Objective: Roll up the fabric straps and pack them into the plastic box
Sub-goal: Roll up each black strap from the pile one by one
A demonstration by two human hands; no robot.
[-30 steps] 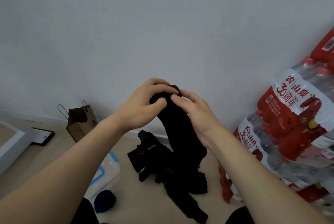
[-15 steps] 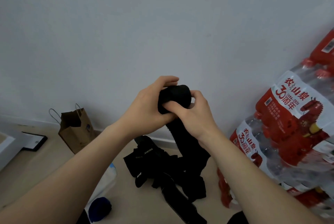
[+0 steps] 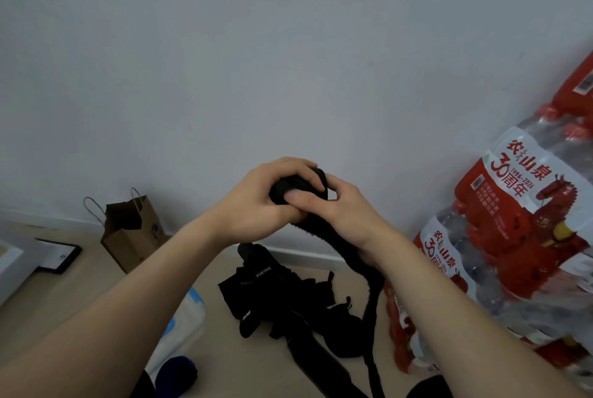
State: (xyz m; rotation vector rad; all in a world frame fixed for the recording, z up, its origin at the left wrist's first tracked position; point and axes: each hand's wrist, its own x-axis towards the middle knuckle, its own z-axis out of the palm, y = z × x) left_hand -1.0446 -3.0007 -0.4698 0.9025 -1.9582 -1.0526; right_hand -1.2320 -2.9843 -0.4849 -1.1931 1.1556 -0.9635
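1. The left hand (image 3: 256,205) is curled over a half-rolled black strap (image 3: 296,187), held up in front of the wall.
2. The right hand (image 3: 349,214) grips the roll from the other side, and the loose tail hangs past its wrist to the floor.
3. A pile (image 3: 269,295) of straps lies below, with the box (image 3: 184,323) to its left.

A plain grey-white wall (image 3: 288,60) meets a beige floor (image 3: 80,295) at a pale skirting board (image 3: 308,255).
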